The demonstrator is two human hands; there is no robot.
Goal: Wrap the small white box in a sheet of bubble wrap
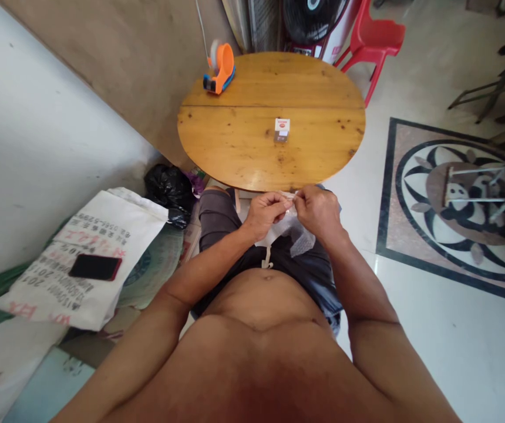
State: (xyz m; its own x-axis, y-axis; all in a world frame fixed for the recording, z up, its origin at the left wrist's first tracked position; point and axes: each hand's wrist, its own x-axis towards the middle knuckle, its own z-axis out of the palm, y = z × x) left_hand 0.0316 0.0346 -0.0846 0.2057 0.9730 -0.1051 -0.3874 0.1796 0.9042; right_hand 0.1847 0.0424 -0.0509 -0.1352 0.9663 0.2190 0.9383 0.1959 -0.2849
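Note:
My left hand (266, 212) and my right hand (317, 208) are close together over my lap, near the front edge of the round wooden table (235, 158). Both pinch the upper edge of a clear plastic sheet that looks like bubble wrap (302, 238). The rest of the wrap hangs down over my dark shorts. My fingers hide part of the pinched edge. On the table, beyond my hands, stands a small white and brown box (282, 130). An orange tape dispenser (221, 67) with a roll of tape sits at the table's back left.
To the left, a black phone (95, 267) lies on a white printed sack (115, 217), near a black plastic bag (169, 191). Behind the table are a black fan (312, 20) and a red chair (376, 38). A metal-framed item stands at right.

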